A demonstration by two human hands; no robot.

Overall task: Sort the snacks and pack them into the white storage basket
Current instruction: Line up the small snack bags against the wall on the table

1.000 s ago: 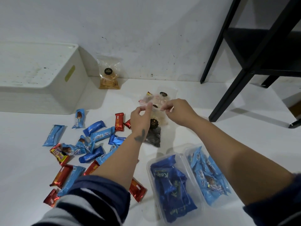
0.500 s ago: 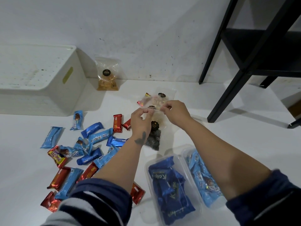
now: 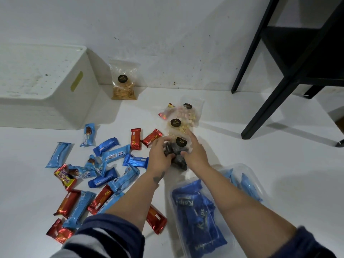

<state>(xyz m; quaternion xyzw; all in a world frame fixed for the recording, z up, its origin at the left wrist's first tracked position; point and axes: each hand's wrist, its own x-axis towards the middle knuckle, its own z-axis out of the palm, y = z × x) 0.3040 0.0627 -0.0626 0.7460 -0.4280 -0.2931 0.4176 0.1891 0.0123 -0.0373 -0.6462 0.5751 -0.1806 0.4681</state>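
Clear bag of dark cookies [image 3: 177, 157]: centre of the white floor [image 3: 260, 164], black round label on its far part. My left hand [image 3: 160, 157] cups its left side, fingers curled onto the plastic; my right hand [image 3: 194, 155] rests on its right side, fingers spread and pointing far. Whether either hand truly grips the bag, I cannot tell.

Two more clear bags, just beyond the first and overlapping in a row: one of pale yellow pieces [image 3: 181, 127], then one of pink and white pieces [image 3: 183, 111], each with a black label.

Clear bag of golden sticks [image 3: 123, 81]: upright against the far wall, just right of the basket.

White storage basket [image 3: 41, 84]: far left, against the wall, yellow tag on its right side.

Loose wrapped snacks: scattered left of my hands. Light blue bars [image 3: 58, 154], dark blue bars [image 3: 106, 146], red bars [image 3: 135, 138], one red-and-yellow pack [image 3: 65, 176]. Several overlap; some run under my left forearm.

Two clear plastic tubs, near right, side by side: the left one [image 3: 197, 218] filled with dark blue packs, the right one [image 3: 247, 185] with light blue packs, partly hidden by my right arm.

Black table frame [image 3: 290, 75]: far right.
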